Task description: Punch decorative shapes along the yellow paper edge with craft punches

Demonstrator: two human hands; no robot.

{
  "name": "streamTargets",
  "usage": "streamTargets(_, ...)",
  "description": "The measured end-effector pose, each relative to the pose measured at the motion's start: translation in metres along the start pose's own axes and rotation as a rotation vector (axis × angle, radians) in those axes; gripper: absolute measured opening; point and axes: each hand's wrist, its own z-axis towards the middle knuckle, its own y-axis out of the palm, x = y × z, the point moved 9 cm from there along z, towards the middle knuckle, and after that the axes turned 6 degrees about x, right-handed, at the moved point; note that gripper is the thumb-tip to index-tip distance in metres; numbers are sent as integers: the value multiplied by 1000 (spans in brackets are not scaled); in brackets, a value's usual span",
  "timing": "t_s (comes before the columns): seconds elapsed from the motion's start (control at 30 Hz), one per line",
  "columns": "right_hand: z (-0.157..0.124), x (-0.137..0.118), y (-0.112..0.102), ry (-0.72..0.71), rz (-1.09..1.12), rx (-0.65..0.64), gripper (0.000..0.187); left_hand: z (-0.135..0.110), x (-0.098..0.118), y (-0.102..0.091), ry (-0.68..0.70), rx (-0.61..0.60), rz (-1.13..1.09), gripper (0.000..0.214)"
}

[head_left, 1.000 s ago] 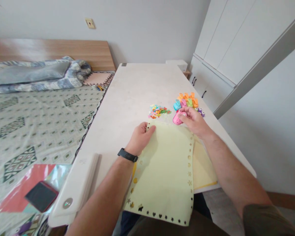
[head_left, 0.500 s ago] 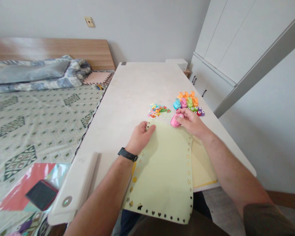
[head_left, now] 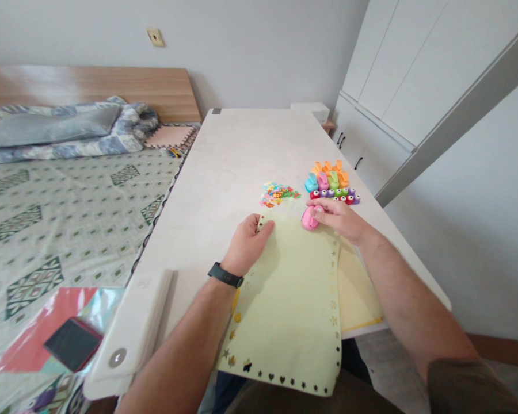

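"Pale green sheet: how many, and where?"

"One. Its upper part lies over the bench, and its lower end reaches past the near edge. A pale yellow sheet shows beneath it on the right. Along the bottom edge I count two heart-shaped holes among the other shapes."

"And the punches?"

"One pink punch is in the right hand. Beyond it on the bench stand the lever punches: one blue, one pink, one green, and several orange that overlap too much for a firm count. The small white-topped punches are partly hidden by the right hand, so I can't number those either."

"Loose bits?"

"One pile of coloured cut-outs, too fine to count, beyond the sheet's top edge."

"How does each grip stand?"

"The left hand has a narrow grip, pinching the sheet's upper left corner, thumb on top. The right grip is wrapped about the pink punch, at the top edge toward the right corner. Whether paper sits in its slot, I can't tell."
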Motion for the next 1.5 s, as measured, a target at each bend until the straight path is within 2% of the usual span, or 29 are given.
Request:
streamTargets(0.3,0,-4,4,-26,-103,-12,41,-1,-3,0,-22,5,-17,30)
streamTargets(0.5,-1,-9,8,-38,-247,9,35,-2,-1,1,-10,-11,-12,30)
streamTargets(0.7,0,0,14,2,-192,61,26,-4,-2,3,-52,-17,-28,29)
streamTargets(0.87,2,8,16,64,-199,145,27,-6,-1,4,-58,-31,-21,29)
streamTargets(1.0,4,3,16,44,-264,172,32,-6,0,5,-36,-44,-1,28)
streamTargets(1.2,7,4,18,40,-287,154,26,-6,-5,10,-35,-82,11,31)
streamTargets(1.5,12,4,13,33,-353,249,28,-8,-2,11,-16,-91,45,32)
